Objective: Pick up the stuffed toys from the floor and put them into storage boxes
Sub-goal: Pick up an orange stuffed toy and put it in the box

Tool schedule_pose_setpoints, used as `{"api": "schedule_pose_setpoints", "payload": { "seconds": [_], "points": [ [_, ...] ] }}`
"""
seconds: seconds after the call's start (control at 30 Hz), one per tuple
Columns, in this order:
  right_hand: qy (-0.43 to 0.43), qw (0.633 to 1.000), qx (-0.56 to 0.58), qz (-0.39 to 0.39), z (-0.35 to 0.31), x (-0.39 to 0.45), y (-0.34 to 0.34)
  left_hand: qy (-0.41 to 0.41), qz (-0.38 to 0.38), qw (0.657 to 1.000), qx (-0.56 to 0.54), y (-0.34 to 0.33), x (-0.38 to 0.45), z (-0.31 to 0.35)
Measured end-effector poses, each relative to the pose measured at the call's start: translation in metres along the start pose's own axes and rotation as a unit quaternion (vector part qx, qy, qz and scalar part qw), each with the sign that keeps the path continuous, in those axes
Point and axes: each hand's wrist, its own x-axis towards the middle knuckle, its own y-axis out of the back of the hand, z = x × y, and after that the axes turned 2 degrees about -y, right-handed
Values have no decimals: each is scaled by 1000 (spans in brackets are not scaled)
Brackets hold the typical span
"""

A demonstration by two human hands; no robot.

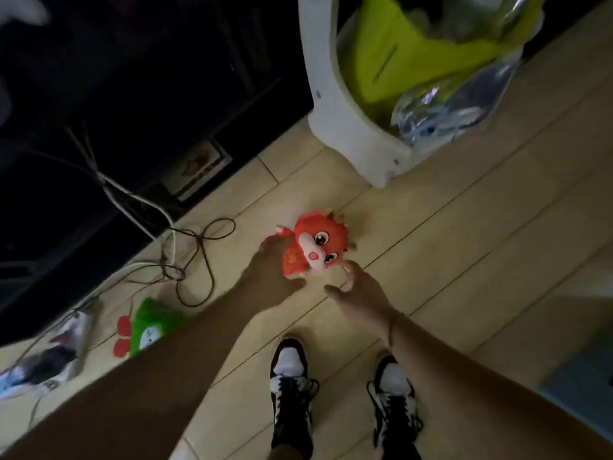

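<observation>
While both arms reach down toward the pale tiled floor (464, 234), the task looks to be at an early stage. A red-orange plush dragon toy with big eyes and a pink snout (315, 247) lies on the tiles just ahead of the black-and-white sneakers (288, 386). The left hand (272, 267) is against its left side, fingers seemingly wrapping it, though blur hides whether the grip has closed. The right hand (361, 287) hovers just beside the toy's face, fingers spread and empty. A second toy, a green plush with red round feet (149, 327), waits near the tangled dark cables (195, 257). No storage box is clearly identifiable here, so both toys appear left to stow.
</observation>
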Motion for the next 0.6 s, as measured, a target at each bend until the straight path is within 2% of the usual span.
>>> {"api": "schedule_pose_setpoints", "payload": {
  "seconds": [0.1,0.2,0.33,0.37,0.47,0.53,0.6],
  "points": [
    [1,1000,-10,-17,18,65,-30,-34,-12,999,29,-19,61,-40],
    [-10,999,40,-23,33,106,-56,32,-44,994,95,-33,106,-71],
    [1,989,146,-4,48,118,-75,90,-86,980,156,-56,128,-89],
    [7,986,165,-4,50,115,-77,94,-97,981,141,-62,127,-89],
    [-1,975,216,-44,58,93,-78,176,-96,978,64,-73,100,-75],
    [-19,973,217,-79,67,63,-77,182,-99,977,46,-83,84,-72],
    [-22,973,219,-76,73,22,-69,183,-141,973,29,-92,57,-50]
  ]
}}
